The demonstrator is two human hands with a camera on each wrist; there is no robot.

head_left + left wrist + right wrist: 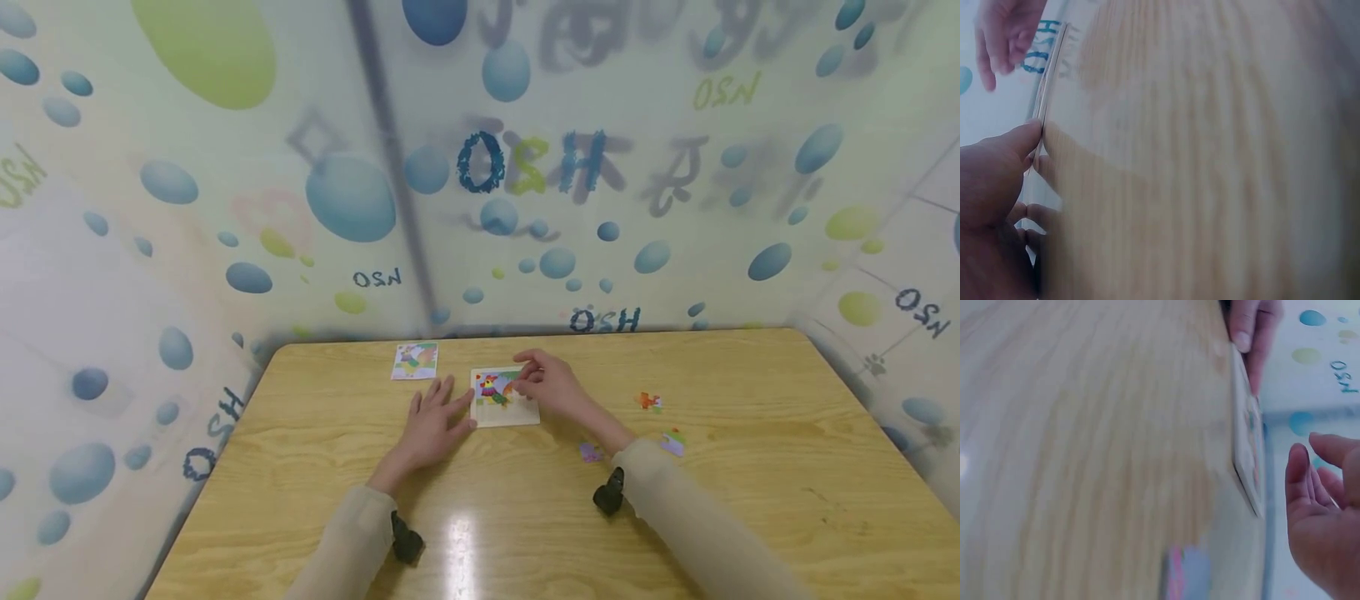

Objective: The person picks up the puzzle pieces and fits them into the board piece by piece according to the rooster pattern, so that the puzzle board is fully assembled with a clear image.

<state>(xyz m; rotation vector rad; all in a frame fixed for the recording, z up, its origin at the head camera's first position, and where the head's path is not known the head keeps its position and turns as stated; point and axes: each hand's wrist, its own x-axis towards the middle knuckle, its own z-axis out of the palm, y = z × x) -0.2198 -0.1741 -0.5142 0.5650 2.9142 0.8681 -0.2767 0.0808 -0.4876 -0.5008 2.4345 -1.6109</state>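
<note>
A small jigsaw board (517, 415) with a pale wooden frame lies on the table, a colourful rooster picture partly filled in on it. At its left edge rest the thumb and index finger of my left hand (431, 425), the other fingers spread on the table; in the left wrist view the thumb (1025, 136) presses at the edge. My right hand (553, 387) is above the board's right side, covering part of it. In the right wrist view that hand (1325, 512) is raised off the board, fingers loosely bent, nothing visible between thumb and fingertips.
Right of the board lie loose puzzle pieces: an orange one (648, 402), a purple one (591, 452) and a green-and-lilac one (673, 442). A rooster picture card (414, 362) lies at the back left. Behind the wooden table (525, 533) hangs a patterned curtain (637, 208).
</note>
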